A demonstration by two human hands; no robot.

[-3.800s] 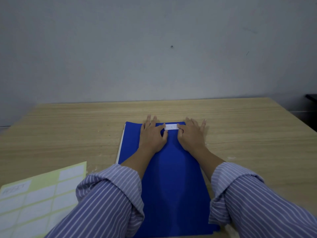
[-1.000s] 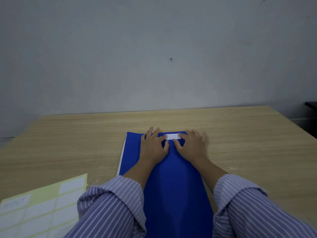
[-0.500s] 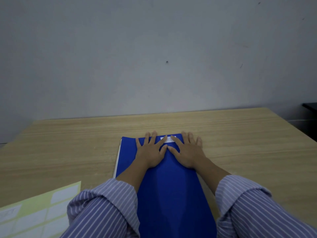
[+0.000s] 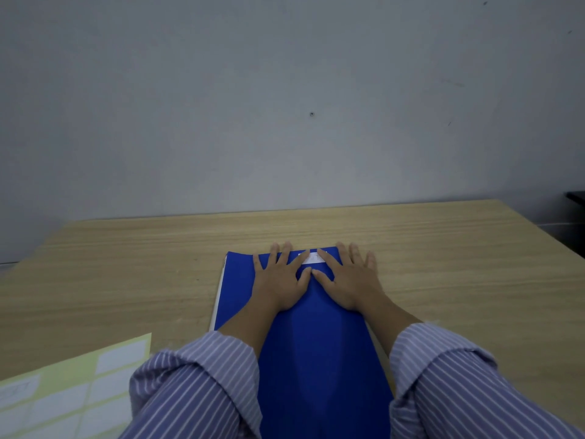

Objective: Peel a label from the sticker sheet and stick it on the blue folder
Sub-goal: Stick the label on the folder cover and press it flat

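Note:
A blue folder point(image 4: 316, 350) lies lengthwise on the wooden table in front of me. A small white label point(image 4: 314, 258) sits flat near the folder's far edge. My left hand point(image 4: 280, 278) lies palm down on the folder with its fingers spread, its index finger on the label's left end. My right hand point(image 4: 349, 280) lies flat beside it, fingers apart, its index finger covering the label's right end. The thumbs touch just below the label. Neither hand holds anything. The yellow sticker sheet point(image 4: 68, 394) with white labels lies at the near left.
The wooden table point(image 4: 126, 264) reaches to a plain grey wall at the back. Its right edge runs diagonally at the far right, with a dark object point(image 4: 576, 198) beyond it. My striped sleeves cover the near part of the folder.
Both hands have flattened and spread their fingers on the folder, with the thumbs closing together under the label. The view has tilted up a little.

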